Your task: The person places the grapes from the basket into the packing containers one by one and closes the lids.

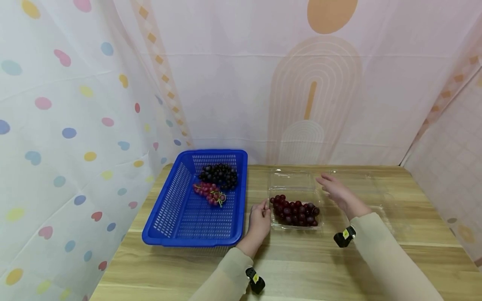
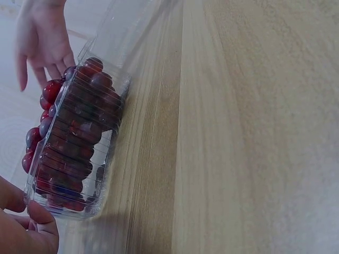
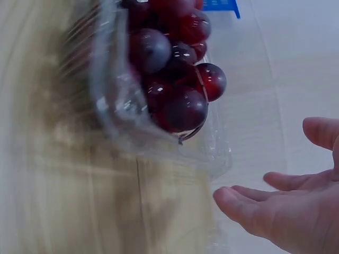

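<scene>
A clear plastic clamshell box (image 1: 279, 226) stands on the table with its lid (image 1: 291, 179) raised at the back. Dark red grapes (image 1: 295, 212) fill it, some rising above the rim in the left wrist view. At the box's left edge, my left hand (image 1: 260, 221) pinches the rim between thumb and fingers; the left wrist view shows this grip (image 2: 32, 225). My right hand (image 1: 339, 195) hovers just right of the box and its lid, fingers extended and holding nothing. In the right wrist view its fingers (image 3: 238, 206) are apart from the box.
To the left sits a blue plastic basket (image 1: 242, 196) holding black grapes (image 1: 218, 174) and a smaller bunch of pinkish-red grapes (image 1: 208, 193). Another clear plastic box (image 1: 376, 209) lies on the right, partly behind my right arm. Patterned curtains (image 1: 233, 96) hang behind the wooden table (image 1: 297, 263).
</scene>
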### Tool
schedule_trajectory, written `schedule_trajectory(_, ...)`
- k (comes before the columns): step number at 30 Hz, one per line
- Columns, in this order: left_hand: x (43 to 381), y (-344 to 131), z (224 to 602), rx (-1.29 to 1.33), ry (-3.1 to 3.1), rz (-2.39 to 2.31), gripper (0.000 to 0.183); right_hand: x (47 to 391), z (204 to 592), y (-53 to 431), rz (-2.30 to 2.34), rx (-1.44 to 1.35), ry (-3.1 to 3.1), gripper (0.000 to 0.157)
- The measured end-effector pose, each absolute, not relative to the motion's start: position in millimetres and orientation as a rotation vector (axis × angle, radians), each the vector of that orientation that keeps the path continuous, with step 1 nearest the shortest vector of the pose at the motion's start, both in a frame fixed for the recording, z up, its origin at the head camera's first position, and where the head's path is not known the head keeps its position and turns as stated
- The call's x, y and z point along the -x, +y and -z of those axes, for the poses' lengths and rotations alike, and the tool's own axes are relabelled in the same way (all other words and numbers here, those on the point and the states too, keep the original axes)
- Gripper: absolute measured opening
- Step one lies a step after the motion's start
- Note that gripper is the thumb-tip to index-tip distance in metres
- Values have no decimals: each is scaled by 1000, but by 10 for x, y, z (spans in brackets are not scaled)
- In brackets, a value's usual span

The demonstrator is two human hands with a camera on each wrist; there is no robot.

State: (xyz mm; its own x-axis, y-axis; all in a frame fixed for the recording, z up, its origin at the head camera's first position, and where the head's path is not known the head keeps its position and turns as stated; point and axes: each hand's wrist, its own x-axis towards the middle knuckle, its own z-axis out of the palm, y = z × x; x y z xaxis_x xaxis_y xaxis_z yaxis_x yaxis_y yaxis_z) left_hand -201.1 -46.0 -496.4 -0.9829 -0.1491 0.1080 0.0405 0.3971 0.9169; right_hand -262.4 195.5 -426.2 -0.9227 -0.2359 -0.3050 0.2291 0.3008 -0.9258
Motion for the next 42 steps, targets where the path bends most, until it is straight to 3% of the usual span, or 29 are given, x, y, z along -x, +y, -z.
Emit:
schedule_trajectory(19, 2018, -478, 4992, -80, -2490, 1655, 36, 2889, 4300, 1900, 1861, -207, 1806, 70)
schedule_trajectory(42, 2026, -469, 4982, -82, -2485, 1610, 36, 2890, 4260, 1907, 1984, -70, 2087, 61)
